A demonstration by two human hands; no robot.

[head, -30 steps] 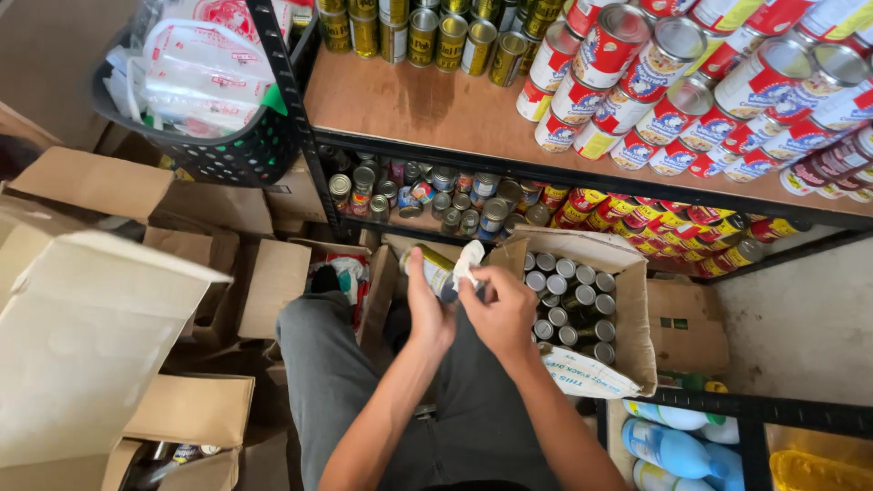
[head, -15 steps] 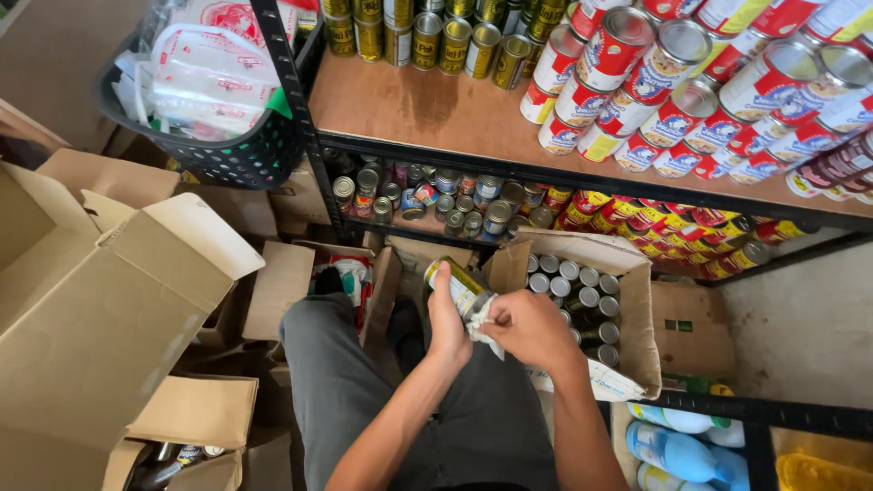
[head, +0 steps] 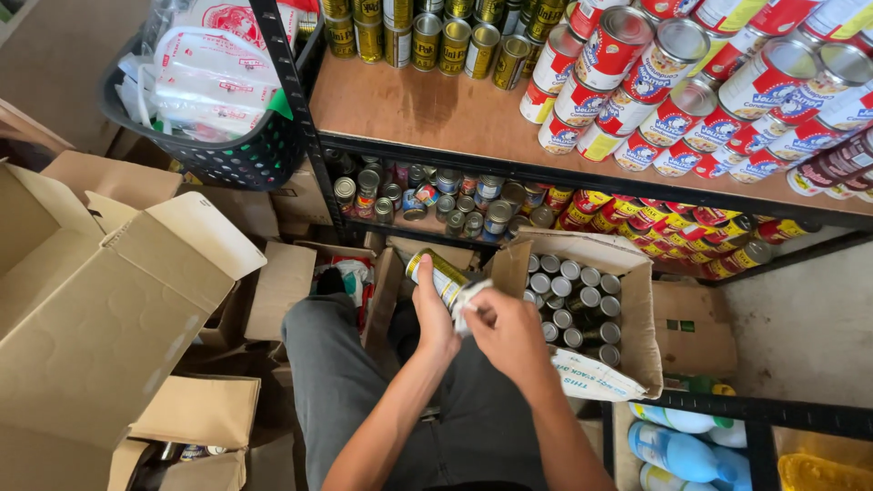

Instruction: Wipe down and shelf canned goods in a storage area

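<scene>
My left hand (head: 435, 315) grips a slim gold and green can (head: 439, 275), tilted with its top toward the upper left. My right hand (head: 509, 332) presses a small white cloth (head: 468, 305) against the lower end of that can. Both hands are over my lap, in grey trousers (head: 346, 391). Just to the right stands an open cardboard box (head: 627, 300) with several silver-topped cans (head: 575, 305) in it.
A wooden shelf (head: 436, 109) holds gold cans at the back and red and white cans (head: 673, 91) at the right. Lower shelf has more mixed cans. A black basket (head: 232, 155) of bagged goods hangs left. Open empty cartons (head: 100, 309) lie at left; blue bottles (head: 677, 450) at bottom right.
The can has tilted lower and leftward in my left hand, and my right hand with the cloth has slid down from its top to its lower end. The view has shifted slightly.
</scene>
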